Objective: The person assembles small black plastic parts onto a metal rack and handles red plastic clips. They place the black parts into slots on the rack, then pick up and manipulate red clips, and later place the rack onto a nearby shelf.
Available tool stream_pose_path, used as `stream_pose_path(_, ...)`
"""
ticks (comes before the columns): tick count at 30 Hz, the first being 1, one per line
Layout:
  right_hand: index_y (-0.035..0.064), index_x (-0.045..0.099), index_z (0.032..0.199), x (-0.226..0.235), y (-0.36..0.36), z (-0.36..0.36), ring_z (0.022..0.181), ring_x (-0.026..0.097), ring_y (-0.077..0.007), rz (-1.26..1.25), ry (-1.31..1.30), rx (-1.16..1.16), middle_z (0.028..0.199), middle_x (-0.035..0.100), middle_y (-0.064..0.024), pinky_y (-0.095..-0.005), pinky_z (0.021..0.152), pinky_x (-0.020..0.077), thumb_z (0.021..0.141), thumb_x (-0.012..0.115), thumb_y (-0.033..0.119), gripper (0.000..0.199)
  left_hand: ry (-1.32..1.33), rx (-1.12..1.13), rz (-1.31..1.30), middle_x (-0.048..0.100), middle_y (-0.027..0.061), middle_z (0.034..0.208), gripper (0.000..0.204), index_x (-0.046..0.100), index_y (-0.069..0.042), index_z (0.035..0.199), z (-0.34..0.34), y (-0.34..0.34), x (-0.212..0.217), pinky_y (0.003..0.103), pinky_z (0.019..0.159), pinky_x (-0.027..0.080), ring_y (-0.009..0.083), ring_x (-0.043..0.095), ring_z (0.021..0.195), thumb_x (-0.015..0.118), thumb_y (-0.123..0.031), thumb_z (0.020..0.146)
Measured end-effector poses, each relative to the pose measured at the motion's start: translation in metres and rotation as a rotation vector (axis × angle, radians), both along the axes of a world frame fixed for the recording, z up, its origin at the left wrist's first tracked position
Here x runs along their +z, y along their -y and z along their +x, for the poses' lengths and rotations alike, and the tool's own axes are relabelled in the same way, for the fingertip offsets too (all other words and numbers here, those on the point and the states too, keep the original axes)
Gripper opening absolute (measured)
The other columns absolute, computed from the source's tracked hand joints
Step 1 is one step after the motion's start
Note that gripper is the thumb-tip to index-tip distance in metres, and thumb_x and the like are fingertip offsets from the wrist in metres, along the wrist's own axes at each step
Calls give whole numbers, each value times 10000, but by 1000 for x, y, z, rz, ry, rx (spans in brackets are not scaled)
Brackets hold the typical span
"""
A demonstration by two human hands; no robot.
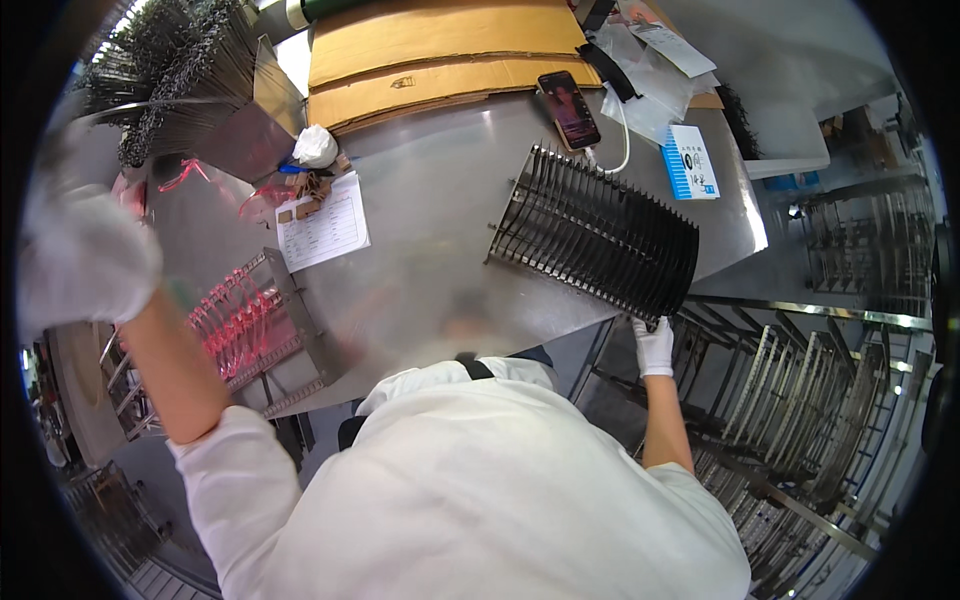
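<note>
A black rack (600, 232) with many thin parallel fins lies tilted on the right part of the metal table. My right hand (654, 348), in a white glove, has its fingers closed on the rack's near right corner, at the table's edge. My left hand (88, 250), also gloved in white, is raised at the far left and smeared by motion. Its fingers cannot be made out, nor whether it holds anything. Beyond it, a metal bin (262, 95) holds a dense bundle of thin dark metal rods (175, 75) with hooked ends. A frame with pink looped strands (240, 325) stands near my left forearm.
On the metal table (425, 210) lie flat cardboard (440, 60), a phone (568, 110) on a white cable, a blue-edged card (690, 162), a written sheet (325, 225) and crumpled white material (315, 147). Metal racks (790, 390) stand below at right.
</note>
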State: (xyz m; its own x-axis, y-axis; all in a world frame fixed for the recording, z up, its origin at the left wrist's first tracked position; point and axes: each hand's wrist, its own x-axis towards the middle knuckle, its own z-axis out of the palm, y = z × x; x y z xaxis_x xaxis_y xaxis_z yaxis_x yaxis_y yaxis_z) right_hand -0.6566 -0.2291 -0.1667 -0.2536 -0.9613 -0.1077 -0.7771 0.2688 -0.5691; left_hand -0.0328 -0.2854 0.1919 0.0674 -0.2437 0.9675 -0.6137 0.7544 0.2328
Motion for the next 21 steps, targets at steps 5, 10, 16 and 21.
stream_pose_path(5,97,563,1414,85,40,-12,994,724,-305,269,-136,311,1117,726,-221,-388,875,547,830,729,-2,614,-662,200,373,642,150,957,257,470,30,1271,-81,37,-131,323,739,610,209,704,794,513,-51,1030)
stream_pose_path(10,130,568,1460,143,90,13,834,626,-132,-297,-51,-5,956,704,-62,-302,829,521,972,652,90,497,-709,-1,935,638,35,906,202,561,-83,1183,-145,31,-302,261,733,541,107,624,773,578,-244,1061)
stream_pose_path(16,73,618,1368,176,119,114,1156,630,-301,-538,-166,725,1247,673,-140,-396,1030,465,978,648,170,403,-1375,-95,1092,665,73,900,105,547,-71,1093,-137,24,-338,268,546,530,122,634,677,529,-173,1076)
stream_pose_path(21,104,427,1546,162,126,174,1506,298,-379,-527,-444,1173,1617,372,-154,-526,1217,224,962,593,465,706,-1437,-133,1156,690,69,878,102,541,-97,1126,-139,13,-358,277,526,524,130,661,646,523,-185,1077)
